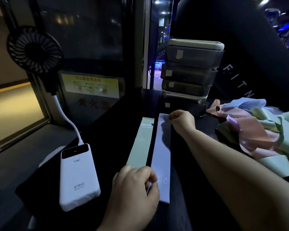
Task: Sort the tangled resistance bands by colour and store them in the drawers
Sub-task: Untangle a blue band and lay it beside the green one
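Green band [140,144]: lies flat and straight on the dark table [115,130], just right of the white power bank [77,179], running from near edge toward far edge; nobody holds it.
Left hand [133,195]: fingers curled, pinching the near end of the lavender band.
Lavender band [162,150]: stretched flat alongside the green one, a narrow dark gap between them; looks thin, light, limp and slightly tacky, so it is best gripped at its two ends, as now.
Right hand [182,121]: fingers clenched on the band's far end, close to the drawers.
Drawers [188,75]: smoky stacked unit at the far edge, each front labelled; all look closed.
Tangled pile [260,130]: pink, green and blue bands heaped at the right edge; soft loops likely to drag neighbours along, so each should be pulled out by a free end.
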Action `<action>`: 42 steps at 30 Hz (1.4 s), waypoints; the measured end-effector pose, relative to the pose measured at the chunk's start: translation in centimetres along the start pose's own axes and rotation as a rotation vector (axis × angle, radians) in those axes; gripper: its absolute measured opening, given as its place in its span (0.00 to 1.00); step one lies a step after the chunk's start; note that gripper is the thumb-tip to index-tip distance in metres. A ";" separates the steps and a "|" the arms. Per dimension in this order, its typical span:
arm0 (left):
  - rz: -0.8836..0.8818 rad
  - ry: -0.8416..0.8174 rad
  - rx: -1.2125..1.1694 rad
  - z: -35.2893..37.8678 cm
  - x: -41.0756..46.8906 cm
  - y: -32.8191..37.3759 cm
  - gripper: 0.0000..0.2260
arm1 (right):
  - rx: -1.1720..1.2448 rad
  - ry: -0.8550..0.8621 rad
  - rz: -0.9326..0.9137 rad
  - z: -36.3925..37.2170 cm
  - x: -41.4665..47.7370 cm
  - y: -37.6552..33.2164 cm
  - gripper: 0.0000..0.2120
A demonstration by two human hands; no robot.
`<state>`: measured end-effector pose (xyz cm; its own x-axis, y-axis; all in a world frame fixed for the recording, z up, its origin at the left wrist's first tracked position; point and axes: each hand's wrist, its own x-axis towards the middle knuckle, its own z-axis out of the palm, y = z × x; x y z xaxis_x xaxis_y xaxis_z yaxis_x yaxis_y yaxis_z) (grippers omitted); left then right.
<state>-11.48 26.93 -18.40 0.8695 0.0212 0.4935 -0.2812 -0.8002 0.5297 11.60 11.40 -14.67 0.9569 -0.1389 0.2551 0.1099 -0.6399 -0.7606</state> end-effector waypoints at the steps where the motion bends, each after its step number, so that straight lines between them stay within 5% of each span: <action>1: 0.001 0.006 0.001 0.0 0.0 0.0 0.03 | 0.003 0.008 0.002 0.3 0.0 0.0 0.13; 11: -0.019 -0.108 0.079 -0.1 0.2 0.2 0.06 | -0.059 0.012 -0.026 2.0 0.4 0.4 0.12; 25: 0.079 -0.013 0.123 0.4 0.0 -0.3 0.02 | -0.195 -0.070 -0.131 2.4 0.6 1.3 0.09; 34: -0.038 -0.067 -0.060 -0.6 0.1 -0.2 0.17 | -0.181 -0.103 -0.129 2.3 0.8 1.6 0.09; 42: 0.028 -0.019 0.096 0.2 -0.3 -0.3 0.05 | -0.197 -0.096 -0.134 1.7 0.5 1.8 0.10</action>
<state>-11.61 27.09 -18.83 0.8693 -0.0127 0.4941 -0.2662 -0.8543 0.4465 12.72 11.47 -16.89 0.9595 0.0237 0.2809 0.1922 -0.7841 -0.5902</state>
